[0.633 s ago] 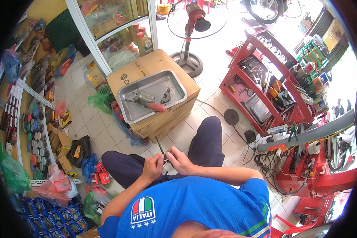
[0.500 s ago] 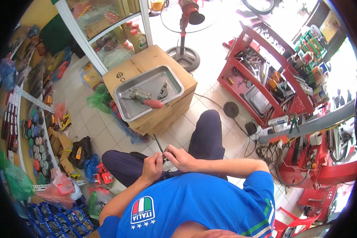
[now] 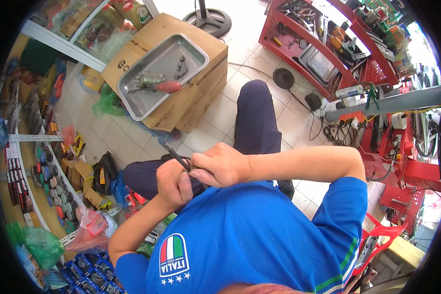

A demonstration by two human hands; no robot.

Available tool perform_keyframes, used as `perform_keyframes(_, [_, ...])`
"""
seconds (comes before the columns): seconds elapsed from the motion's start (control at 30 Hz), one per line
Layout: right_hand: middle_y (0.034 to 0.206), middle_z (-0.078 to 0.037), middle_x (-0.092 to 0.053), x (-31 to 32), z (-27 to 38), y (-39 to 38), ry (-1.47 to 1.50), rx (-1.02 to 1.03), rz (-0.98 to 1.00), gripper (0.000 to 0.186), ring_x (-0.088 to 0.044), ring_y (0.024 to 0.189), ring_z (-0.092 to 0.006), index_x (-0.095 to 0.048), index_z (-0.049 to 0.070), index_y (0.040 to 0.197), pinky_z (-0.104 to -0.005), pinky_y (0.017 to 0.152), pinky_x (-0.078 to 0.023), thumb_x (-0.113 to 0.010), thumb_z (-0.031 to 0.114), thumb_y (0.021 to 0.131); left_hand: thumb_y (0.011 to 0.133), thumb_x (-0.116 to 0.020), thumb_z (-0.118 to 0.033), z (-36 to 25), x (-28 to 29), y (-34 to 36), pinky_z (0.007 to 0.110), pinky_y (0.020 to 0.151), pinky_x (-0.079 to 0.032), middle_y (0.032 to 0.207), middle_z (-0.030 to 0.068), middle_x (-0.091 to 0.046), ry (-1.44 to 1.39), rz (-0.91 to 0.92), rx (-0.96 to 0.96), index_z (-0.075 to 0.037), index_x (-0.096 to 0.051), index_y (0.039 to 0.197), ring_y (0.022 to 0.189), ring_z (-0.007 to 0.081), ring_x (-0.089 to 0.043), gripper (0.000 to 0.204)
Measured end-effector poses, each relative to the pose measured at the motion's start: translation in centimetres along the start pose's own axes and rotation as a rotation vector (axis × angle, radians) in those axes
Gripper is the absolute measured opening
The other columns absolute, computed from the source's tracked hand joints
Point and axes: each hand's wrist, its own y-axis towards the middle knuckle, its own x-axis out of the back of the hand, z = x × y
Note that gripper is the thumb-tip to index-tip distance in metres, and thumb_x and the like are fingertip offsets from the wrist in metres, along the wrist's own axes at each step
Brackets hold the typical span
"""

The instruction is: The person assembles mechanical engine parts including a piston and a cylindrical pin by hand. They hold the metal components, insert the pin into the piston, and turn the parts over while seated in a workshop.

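Both hands meet in front of my chest around a thin dark rod-like piece (image 3: 174, 155), whose free end points up and to the left. My left hand (image 3: 173, 183) is closed round its lower part. Pressed against it, my right hand (image 3: 221, 165) has its fingers curled and pinched at the same piece; the rest is hidden in the fingers. Ahead, a metal tray (image 3: 158, 55) holds a cylindrical metal part (image 3: 150, 79), a red-handled screwdriver (image 3: 168, 87) and a smaller metal part (image 3: 181, 68).
The tray rests on a cardboard box (image 3: 207, 96). A red tool cart (image 3: 296, 70) stands at the far right, with a grey pole (image 3: 394, 104) and tangled cables (image 3: 345, 136) nearer. Shelves of goods and plastic bags (image 3: 44, 245) line the left. A round black fan base (image 3: 213, 22) stands behind the box.
Both hands have come closer and look larger, and the rod has tipped further left. My right elbow is raised outward. The view has shifted, so the tray and box sit higher and further left.
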Motion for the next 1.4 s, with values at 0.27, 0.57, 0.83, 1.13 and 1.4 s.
perform_keyframes(0.27, [0.064,-0.011,-0.055,1.2,2.4,1.0,0.066,0.079,0.022,0.022,-0.056,0.053,-0.0338,-0.05,0.004,0.088,-0.0426,0.048,-0.045,-0.061,0.023,0.092,0.091,-0.047,-0.02,-2.2,1.6,0.9,0.04,0.049,-0.04,0.063,0.0114,-0.049,-0.015,0.012,-0.064,-0.002,-0.054,0.075,0.051,0.0305,-0.05,0.025])
perform_keyframes(0.57, [0.065,-0.012,-0.054,2.7,4.4,2.1,0.133,0.053,0.098,0.026,-0.056,0.055,-0.0346,-0.049,0.005,0.087,-0.0429,0.049,-0.045,-0.063,0.026,0.091,0.087,-0.055,-0.018,-3.9,2.9,2.0,0.037,0.046,-0.036,0.062,0.0079,-0.049,-0.034,-0.001,-0.122,-0.005,-0.055,0.074,0.047,0.0268,-0.046,0.019])
perform_keyframes(0.83, [0.064,-0.012,-0.052,3.0,4.4,3.0,0.114,0.07,0.217,0.024,-0.053,0.052,-0.0332,-0.051,0.003,0.089,-0.0416,0.047,-0.043,-0.058,0.025,0.095,0.086,-0.062,-0.017,-3.8,2.3,0.6,0.036,0.045,-0.037,0.06,0.007,-0.044,-0.051,-0.133,-0.078,-0.007,-0.047,0.07,0.047,0.0263,-0.045,0.024])
perform_keyframes(1.13, [0.065,-0.013,-0.05,1.8,3.9,3.8,0.14,0.095,0.276,0.024,-0.052,0.051,-0.0321,-0.053,-0.003,0.092,-0.0406,0.048,-0.044,-0.053,0.02,0.097,0.085,-0.065,-0.018,-3.8,2.9,-0.7,0.039,0.046,-0.04,0.06,0.0082,-0.048,-0.029,-0.184,0.001,-0.007,-0.05,0.072,0.047,0.0282,-0.051,0.022])
perform_keyframes(1.4, [0.069,-0.014,-0.055,1.0,3.0,4.2,0.167,0.073,0.279,0.021,-0.054,0.053,-0.0326,-0.055,-0.005,0.095,-0.0413,0.05,-0.045,-0.05,0.015,0.097,0.088,-0.063,-0.02,-2.9,2.0,-1.5,0.04,0.046,-0.041,0.059,0.0097,-0.05,-0.034,-0.252,0.06,-0.006,-0.051,0.072,0.047,0.0301,-0.051,0.024])
